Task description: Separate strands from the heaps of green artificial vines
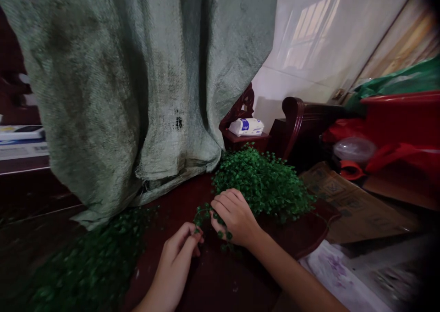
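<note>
Table (216, 284): dark red, lower centre of frame.
Wall (299, 80): glossy white, upper right.
Left hand (179, 247): pinched shut on green sprig (202, 214).
Right hand (237, 218): half-curled around green sprig.

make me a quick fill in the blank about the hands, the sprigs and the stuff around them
The leafy sprigs between the left hand and right hand are coloured ____.
The tissue pack is nearer the ____ hand.
The tub at the picture's right edge is coloured ____.

Missing words: green; right; red.
</note>
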